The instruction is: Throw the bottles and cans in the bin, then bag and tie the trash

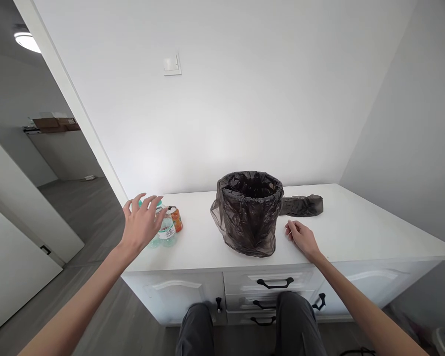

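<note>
My left hand [143,222] hovers at the tops of clear plastic bottles [166,232] with green caps, its fingers spread; the hand partly hides them. Right beside the bottles stands an orange drink can [176,219]. A bin lined with a black plastic bag [250,217] stands upright at the middle of the cabinet top, the bag folded over its rim and hanging loose outside. To the right of the bin, my right hand [300,236] rests on the white surface with its fingers curled in; whether anything is in them is hidden.
Behind the bin lies a folded strip of black bags [303,205]. The white cabinet [341,237] has black-handled drawers and doors, with my knees close to its front. A wall with a light switch [172,65] rises behind; a doorway opens at the left.
</note>
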`<state>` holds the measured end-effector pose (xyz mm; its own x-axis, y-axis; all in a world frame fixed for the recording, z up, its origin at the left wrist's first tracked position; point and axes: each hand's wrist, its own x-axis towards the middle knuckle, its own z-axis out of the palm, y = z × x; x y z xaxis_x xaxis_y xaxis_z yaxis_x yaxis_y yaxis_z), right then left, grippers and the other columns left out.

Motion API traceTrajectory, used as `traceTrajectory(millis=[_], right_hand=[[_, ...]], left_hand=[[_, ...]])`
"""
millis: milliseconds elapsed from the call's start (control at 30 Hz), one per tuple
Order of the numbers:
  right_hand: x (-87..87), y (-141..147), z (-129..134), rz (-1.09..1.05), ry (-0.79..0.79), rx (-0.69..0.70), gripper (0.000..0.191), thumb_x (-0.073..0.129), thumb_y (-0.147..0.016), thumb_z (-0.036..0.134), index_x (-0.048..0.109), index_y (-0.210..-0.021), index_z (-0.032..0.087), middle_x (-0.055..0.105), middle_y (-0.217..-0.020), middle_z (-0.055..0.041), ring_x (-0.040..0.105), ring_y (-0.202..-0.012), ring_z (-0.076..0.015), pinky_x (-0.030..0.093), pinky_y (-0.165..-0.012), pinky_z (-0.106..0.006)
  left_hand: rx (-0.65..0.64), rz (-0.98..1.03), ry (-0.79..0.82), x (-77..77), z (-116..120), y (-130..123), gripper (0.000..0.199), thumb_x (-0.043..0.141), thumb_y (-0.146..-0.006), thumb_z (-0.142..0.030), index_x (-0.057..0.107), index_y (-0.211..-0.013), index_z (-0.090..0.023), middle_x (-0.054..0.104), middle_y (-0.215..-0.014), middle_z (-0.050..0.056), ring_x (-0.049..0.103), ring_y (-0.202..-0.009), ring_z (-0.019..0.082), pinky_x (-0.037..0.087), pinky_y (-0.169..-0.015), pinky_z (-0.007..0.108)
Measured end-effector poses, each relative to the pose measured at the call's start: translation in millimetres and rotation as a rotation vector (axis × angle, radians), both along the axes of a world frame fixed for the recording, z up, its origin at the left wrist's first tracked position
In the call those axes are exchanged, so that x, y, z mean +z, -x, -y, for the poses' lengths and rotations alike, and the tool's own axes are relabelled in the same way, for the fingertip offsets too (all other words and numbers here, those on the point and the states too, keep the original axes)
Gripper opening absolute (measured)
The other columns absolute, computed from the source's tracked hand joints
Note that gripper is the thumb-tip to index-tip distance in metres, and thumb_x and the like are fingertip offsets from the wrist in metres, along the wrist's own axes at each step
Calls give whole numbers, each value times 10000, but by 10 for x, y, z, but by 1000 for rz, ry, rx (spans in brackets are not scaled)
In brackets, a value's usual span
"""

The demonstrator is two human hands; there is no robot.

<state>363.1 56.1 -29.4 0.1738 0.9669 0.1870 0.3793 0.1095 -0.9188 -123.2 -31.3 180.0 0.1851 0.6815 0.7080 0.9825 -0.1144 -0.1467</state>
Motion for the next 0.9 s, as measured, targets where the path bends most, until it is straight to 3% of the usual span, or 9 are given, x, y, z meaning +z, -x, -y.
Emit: traceTrajectory(millis=[133, 233, 333, 433, 533, 600, 733, 900], right_hand=[[-15, 5, -17, 3, -9, 10, 511, 439, -942, 684, 635, -838, 224, 709, -724, -23, 622, -599, -192, 471, -686, -331], [-18, 6, -29, -2, -21, 18, 516, 437, -938, 691, 632, -829, 226, 706, -715, -28, 619, -594, -198, 473, -685, -337], [-6, 5, -28, -15, -38, 24, 524, 436, -934, 699, 633, -824, 226, 705, -709, -33, 617, -583, -202, 476, -676, -338], [19, 7, -21, -16, -44, 24, 531, 442, -925, 710, 633, -813, 227, 702, -696, -35, 616, -580, -205, 477, -665, -335], [41, 12, -18, -19, -40, 26, 526, 437, -934, 702, 626, -805, 228, 696, -694, -35, 612, -582, -205, 478, -671, -339], [48, 17, -17, -30, -41, 27, 527, 426, -944, 700, 622, -808, 230, 696, -696, -34, 613, -584, -207, 479, -675, -342], [63, 31, -20, -42, -56, 22, 537, 416, -947, 716, 612, -800, 238, 695, -689, -31, 623, -593, -213, 477, -657, -337], [85, 42, -37, -34, -59, 10, 570, 397, -939, 747, 610, -776, 243, 698, -678, -35, 636, -593, -221, 485, -653, -340]], left_hand=[[-43, 45, 85, -51, 81, -8, 369, 389, -1035, -390, 636, -1259, -233, 713, -1250, 115, 634, -1152, 337, 469, -969, 506], [-134, 121, 84, 40, 271, -171, 343, 419, -1041, -424, 617, -1266, -257, 696, -1267, 66, 691, -1013, 266, 543, -800, 390], [-243, 148, -129, 341, 520, -505, 284, 507, -1030, -389, 618, -1271, -286, 687, -1271, 44, 682, -1115, 259, 566, -885, 387], [-358, 205, -394, 778, 695, -971, 247, 614, -995, -332, 632, -1241, -315, 708, -1210, 19, 670, -1155, 254, 559, -1000, 437], [-529, 279, -467, 1151, 643, -1437, 243, 633, -995, -311, 626, -1237, -295, 701, -1174, 12, 682, -1119, 221, 592, -974, 419], [-611, 298, -419, 1284, 465, -1683, 225, 598, -1019, -328, 620, -1235, -267, 688, -1186, 19, 678, -1108, 200, 599, -962, 397], [-744, 284, -225, 1247, -74, -1940, 221, 544, -1045, -356, 622, -1211, -234, 682, -1185, 38, 673, -1054, 177, 585, -945, 363], [-744, 260, 76, 903, -575, -1904, 221, 549, -1024, -369, 645, -1168, -232, 708, -1151, 55, 677, -1024, 204, 557, -928, 375]])
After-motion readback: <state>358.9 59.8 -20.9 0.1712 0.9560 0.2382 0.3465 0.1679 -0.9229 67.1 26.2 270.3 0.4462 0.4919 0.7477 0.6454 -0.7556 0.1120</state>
